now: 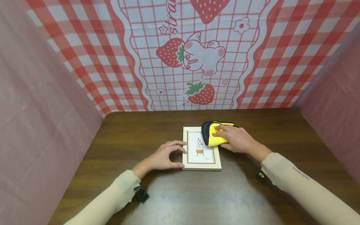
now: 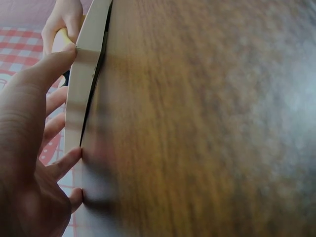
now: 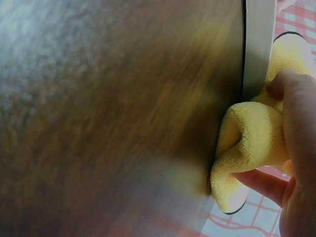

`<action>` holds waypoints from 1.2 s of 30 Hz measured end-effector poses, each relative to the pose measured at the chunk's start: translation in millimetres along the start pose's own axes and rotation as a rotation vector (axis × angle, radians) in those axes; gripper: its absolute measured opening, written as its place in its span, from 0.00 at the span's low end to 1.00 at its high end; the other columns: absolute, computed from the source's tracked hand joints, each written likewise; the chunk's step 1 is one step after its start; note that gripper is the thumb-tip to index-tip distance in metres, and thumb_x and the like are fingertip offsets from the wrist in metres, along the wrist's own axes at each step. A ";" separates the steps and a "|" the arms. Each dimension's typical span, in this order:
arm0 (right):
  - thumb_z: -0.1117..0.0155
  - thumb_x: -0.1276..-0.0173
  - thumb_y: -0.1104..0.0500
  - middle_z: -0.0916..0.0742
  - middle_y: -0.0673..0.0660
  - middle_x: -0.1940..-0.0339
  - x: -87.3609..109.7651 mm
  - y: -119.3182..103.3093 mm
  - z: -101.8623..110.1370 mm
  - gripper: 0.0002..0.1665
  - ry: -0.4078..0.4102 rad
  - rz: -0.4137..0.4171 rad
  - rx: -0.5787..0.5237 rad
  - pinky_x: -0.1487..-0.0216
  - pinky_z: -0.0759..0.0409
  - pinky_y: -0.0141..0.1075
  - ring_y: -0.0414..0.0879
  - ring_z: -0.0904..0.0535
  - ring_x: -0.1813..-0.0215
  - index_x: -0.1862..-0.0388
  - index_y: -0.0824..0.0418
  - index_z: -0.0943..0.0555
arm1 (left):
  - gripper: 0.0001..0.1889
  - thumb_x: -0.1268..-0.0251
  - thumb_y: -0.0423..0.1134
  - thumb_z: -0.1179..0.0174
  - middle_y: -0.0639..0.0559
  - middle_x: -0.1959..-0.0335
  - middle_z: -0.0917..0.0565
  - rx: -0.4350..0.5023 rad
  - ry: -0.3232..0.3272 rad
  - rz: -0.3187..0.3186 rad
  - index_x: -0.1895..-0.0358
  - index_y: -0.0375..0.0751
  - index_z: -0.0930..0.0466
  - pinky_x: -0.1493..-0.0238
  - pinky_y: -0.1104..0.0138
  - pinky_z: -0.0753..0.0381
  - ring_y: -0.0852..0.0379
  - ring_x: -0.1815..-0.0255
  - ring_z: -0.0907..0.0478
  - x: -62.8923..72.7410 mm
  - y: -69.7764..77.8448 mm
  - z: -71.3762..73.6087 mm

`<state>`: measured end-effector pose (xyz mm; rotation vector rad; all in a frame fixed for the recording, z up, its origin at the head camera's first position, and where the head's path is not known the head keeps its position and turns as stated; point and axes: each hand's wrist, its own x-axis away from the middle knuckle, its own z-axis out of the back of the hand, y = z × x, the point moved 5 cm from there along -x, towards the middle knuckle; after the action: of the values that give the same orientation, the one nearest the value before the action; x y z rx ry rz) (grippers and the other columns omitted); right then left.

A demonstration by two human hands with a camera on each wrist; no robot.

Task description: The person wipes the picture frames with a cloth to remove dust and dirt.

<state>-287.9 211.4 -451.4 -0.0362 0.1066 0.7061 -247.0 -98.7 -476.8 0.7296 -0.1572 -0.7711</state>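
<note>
A cream picture frame point(image 1: 202, 167) with a potted-plant print lies flat on the wooden table. Along its left side rests my left hand point(image 1: 164, 156), fingers spread, fingertips on the border and thumb at the near left corner. In the left wrist view the thumb point(image 2: 59, 61) touches that corner. My right hand point(image 1: 239, 139) grips a folded yellow cloth point(image 1: 215, 139) with dark grey backing and presses it over the frame's far right corner, covering part of the print. In the right wrist view the cloth point(image 3: 256, 131) bunches between thumb and fingers, beside the frame's edge.
The brown wooden table point(image 1: 135, 131) ends at a red-and-white checked strawberry cloth point(image 1: 180, 87) hanging behind it. Pink curtains point(image 1: 42, 109) hang at both sides. Each sleeve carries a dark strap near the wrist.
</note>
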 end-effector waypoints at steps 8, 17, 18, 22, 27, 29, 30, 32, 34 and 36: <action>0.14 0.34 0.52 0.13 0.60 0.24 3.2 -4.7 -0.7 0.34 -0.003 0.002 -0.012 0.47 0.06 0.58 0.65 0.15 0.26 0.29 0.51 0.12 | 0.24 0.35 0.49 0.17 0.49 0.18 0.20 -0.001 0.004 0.000 0.38 0.52 0.11 0.15 0.19 0.44 0.38 0.14 0.26 0.6 -0.7 -0.5; 0.13 0.37 0.52 0.12 0.59 0.27 17.0 -16.0 0.3 0.33 0.031 0.039 0.006 0.59 0.07 0.52 0.63 0.14 0.29 0.32 0.49 0.11 | 0.23 0.35 0.49 0.17 0.50 0.17 0.20 -0.007 0.008 0.003 0.38 0.52 0.11 0.15 0.18 0.45 0.38 0.14 0.26 -0.1 -1.5 -1.0; 0.13 0.37 0.52 0.12 0.58 0.27 19.0 -17.9 0.4 0.33 0.028 0.040 0.005 0.60 0.08 0.51 0.63 0.14 0.29 0.32 0.49 0.11 | 0.23 0.35 0.49 0.17 0.49 0.17 0.20 -0.007 0.010 0.001 0.39 0.52 0.11 0.16 0.18 0.45 0.38 0.14 0.25 -0.2 -1.5 -0.8; 0.13 0.37 0.51 0.11 0.57 0.27 28.5 -26.7 2.4 0.34 0.026 0.055 0.011 0.62 0.09 0.47 0.62 0.14 0.30 0.32 0.47 0.11 | 0.23 0.35 0.49 0.17 0.49 0.18 0.20 -0.012 0.016 -0.004 0.39 0.52 0.11 0.16 0.18 0.45 0.37 0.14 0.25 -0.4 -0.7 0.1; 0.12 0.39 0.50 0.11 0.56 0.29 43.6 -38.9 5.9 0.35 0.033 0.090 0.024 0.66 0.12 0.41 0.60 0.14 0.32 0.32 0.46 0.11 | 0.23 0.35 0.49 0.17 0.49 0.18 0.20 -0.022 0.016 -0.006 0.39 0.52 0.11 0.16 0.18 0.44 0.38 0.15 0.25 -1.3 -1.1 0.3; 0.11 0.40 0.50 0.11 0.56 0.29 50.2 -44.1 7.4 0.35 0.047 0.112 0.031 0.68 0.13 0.40 0.59 0.13 0.33 0.32 0.46 0.11 | 0.23 0.35 0.49 0.17 0.49 0.18 0.20 -0.023 0.016 -0.007 0.39 0.53 0.11 0.15 0.18 0.44 0.38 0.15 0.24 -1.8 -1.4 0.0; 0.11 0.40 0.50 0.11 0.55 0.30 53.7 -46.6 7.5 0.36 0.053 0.123 0.040 0.69 0.14 0.40 0.59 0.13 0.34 0.32 0.45 0.11 | 0.23 0.35 0.49 0.17 0.49 0.18 0.20 -0.023 0.015 -0.007 0.39 0.53 0.11 0.15 0.19 0.44 0.38 0.15 0.25 -2.0 -1.5 -0.2; 0.11 0.42 0.50 0.10 0.55 0.31 60.8 -51.8 7.9 0.36 0.072 0.153 0.051 0.71 0.16 0.39 0.58 0.13 0.35 0.33 0.45 0.11 | 0.23 0.35 0.49 0.17 0.50 0.18 0.20 -0.025 0.013 -0.006 0.39 0.53 0.11 0.15 0.19 0.43 0.38 0.15 0.25 -2.1 -1.5 -0.5; 0.10 0.43 0.50 0.10 0.55 0.32 67.2 -56.7 8.0 0.36 0.092 0.184 0.064 0.73 0.18 0.38 0.57 0.13 0.37 0.33 0.46 0.11 | 0.23 0.35 0.49 0.16 0.50 0.18 0.20 -0.021 0.011 -0.004 0.39 0.53 0.11 0.15 0.20 0.43 0.38 0.15 0.25 -1.8 -1.2 -0.5; 0.10 0.44 0.49 0.09 0.55 0.32 72.3 -60.7 7.5 0.37 0.105 0.204 0.072 0.75 0.21 0.37 0.57 0.13 0.38 0.33 0.45 0.11 | 0.23 0.35 0.49 0.16 0.50 0.18 0.20 -0.021 0.011 -0.005 0.39 0.53 0.11 0.15 0.20 0.43 0.38 0.15 0.25 -1.5 -0.8 -0.2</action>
<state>-193.2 212.4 -452.1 0.0070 0.2384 0.9037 -248.5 -98.0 -477.3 0.7144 -0.1369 -0.7721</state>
